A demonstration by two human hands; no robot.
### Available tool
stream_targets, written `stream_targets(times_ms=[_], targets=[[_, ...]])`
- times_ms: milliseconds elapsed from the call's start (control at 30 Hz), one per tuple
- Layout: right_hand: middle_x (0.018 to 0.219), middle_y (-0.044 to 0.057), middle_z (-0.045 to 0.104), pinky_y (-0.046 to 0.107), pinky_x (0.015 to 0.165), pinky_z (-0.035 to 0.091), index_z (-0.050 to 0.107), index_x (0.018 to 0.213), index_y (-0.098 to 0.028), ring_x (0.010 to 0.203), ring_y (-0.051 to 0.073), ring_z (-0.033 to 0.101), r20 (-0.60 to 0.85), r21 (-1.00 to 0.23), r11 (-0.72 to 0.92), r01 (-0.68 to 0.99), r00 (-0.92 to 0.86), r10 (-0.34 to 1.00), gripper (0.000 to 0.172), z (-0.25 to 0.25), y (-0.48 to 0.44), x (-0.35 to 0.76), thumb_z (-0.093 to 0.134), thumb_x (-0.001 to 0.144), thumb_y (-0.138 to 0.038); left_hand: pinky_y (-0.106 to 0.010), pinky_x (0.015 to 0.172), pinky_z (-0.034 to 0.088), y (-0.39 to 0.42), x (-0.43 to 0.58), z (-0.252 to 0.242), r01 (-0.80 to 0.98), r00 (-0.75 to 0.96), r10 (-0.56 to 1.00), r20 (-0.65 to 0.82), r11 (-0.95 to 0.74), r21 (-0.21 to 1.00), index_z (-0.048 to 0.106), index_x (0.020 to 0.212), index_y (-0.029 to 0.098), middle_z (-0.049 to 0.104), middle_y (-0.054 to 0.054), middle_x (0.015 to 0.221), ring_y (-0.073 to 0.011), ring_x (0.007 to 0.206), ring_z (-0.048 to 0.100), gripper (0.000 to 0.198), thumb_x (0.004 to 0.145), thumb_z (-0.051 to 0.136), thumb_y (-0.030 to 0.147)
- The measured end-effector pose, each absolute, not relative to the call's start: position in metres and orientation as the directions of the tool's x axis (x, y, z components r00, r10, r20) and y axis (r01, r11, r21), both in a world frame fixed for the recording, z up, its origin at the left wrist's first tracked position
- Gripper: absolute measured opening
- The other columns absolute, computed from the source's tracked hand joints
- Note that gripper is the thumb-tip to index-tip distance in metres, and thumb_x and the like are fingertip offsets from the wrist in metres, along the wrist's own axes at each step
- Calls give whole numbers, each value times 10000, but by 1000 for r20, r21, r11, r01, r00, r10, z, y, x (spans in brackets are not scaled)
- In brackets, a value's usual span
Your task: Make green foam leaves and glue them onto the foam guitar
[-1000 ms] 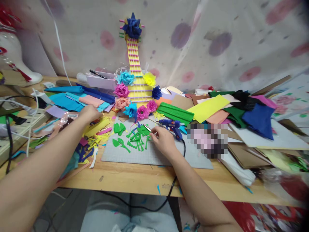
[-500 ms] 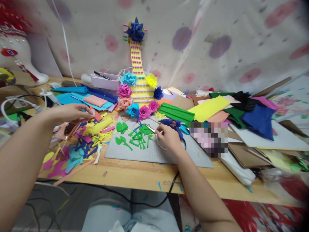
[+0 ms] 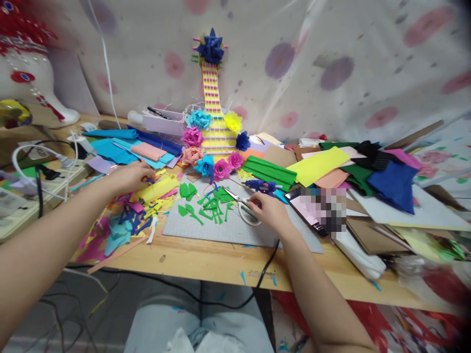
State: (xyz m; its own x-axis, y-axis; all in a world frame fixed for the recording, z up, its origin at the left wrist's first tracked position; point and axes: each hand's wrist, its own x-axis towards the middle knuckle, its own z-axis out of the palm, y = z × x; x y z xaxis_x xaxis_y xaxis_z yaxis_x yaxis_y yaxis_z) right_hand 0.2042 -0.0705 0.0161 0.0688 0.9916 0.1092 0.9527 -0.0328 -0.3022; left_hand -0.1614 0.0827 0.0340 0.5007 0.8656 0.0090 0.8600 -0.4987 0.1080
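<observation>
My right hand (image 3: 270, 212) rests on a pair of white-handled scissors (image 3: 246, 210) lying on the grey cutting mat (image 3: 221, 228), its fingers curled over the handles. Green paper leaves and strips (image 3: 206, 206) lie on the mat just left of the blades. My left hand (image 3: 128, 177) reaches into a heap of coloured paper scraps (image 3: 136, 215) beside a yellow rolled paper (image 3: 159, 189), fingers bent down onto the scraps; what they hold, if anything, is hidden. A yellow paper guitar (image 3: 215, 117) ringed with paper flowers leans against the wall behind.
A blue glue gun (image 3: 262, 186) lies behind my right hand, its black cord running over the table edge. Stacked coloured felt and paper sheets (image 3: 353, 166) fill the right side, blue sheets (image 3: 121, 147) the back left. A white mannequin head (image 3: 29, 83) stands far left.
My left hand pulled back from the scraps, then returned to them beside the yellow roll. My right hand slid back from the green cut-outs, and the scissors' white handles now show.
</observation>
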Motion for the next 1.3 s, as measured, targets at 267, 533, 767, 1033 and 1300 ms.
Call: stream_targets(times_ms=[267, 533, 767, 1033, 1300], targets=[[776, -13, 652, 230, 570, 321, 593, 799, -232, 667, 123, 557, 159, -335, 14, 942, 42, 986, 159, 0, -69, 203, 476, 809, -339, -288, 726, 389, 107, -152, 24, 921, 388, 920, 52, -384, -71, 676, 887, 200, 628, -70, 1035, -229, 974, 531, 275, 761, 454, 303], [855, 32, 632, 242, 657, 360, 597, 818, -205, 809, 152, 561, 82, -224, 12, 974, 7, 997, 131, 5, -78, 207, 488, 793, -273, -295, 812, 382, 91, -117, 17, 924, 357, 911, 207, -377, 66, 577, 1063, 184, 606, -85, 1035, -230, 984, 540, 382, 719, 426, 253], [960, 91, 575, 277, 733, 377, 567, 966, -186, 929, 210, 512, 91, -104, 38, 994, -29, 995, 229, -1, -80, 203, 512, 749, -237, -300, 733, 405, 61, -122, 15, 869, 476, 879, -19, -467, 163, 523, 989, 203, 577, -86, 1003, -252, 950, 536, 363, 642, 523, 309], [905, 95, 601, 273, 714, 370, 545, 967, -167, 879, 209, 541, 85, -98, 18, 995, -9, 996, 248, -6, -76, 202, 500, 725, -196, -274, 587, 359, 75, -145, 13, 921, 378, 926, -8, -375, 106, 492, 901, 193, 594, -75, 857, -226, 776, 559, 296, 608, 460, 164], [926, 114, 612, 291, 727, 381, 569, 922, -143, 884, 225, 547, 89, -97, -9, 995, 18, 996, 225, -7, -74, 202, 503, 739, -255, -286, 608, 350, 63, -135, 17, 874, 485, 872, -70, -482, 60, 593, 724, 212, 626, -70, 805, -229, 762, 566, 210, 672, 480, 381]])
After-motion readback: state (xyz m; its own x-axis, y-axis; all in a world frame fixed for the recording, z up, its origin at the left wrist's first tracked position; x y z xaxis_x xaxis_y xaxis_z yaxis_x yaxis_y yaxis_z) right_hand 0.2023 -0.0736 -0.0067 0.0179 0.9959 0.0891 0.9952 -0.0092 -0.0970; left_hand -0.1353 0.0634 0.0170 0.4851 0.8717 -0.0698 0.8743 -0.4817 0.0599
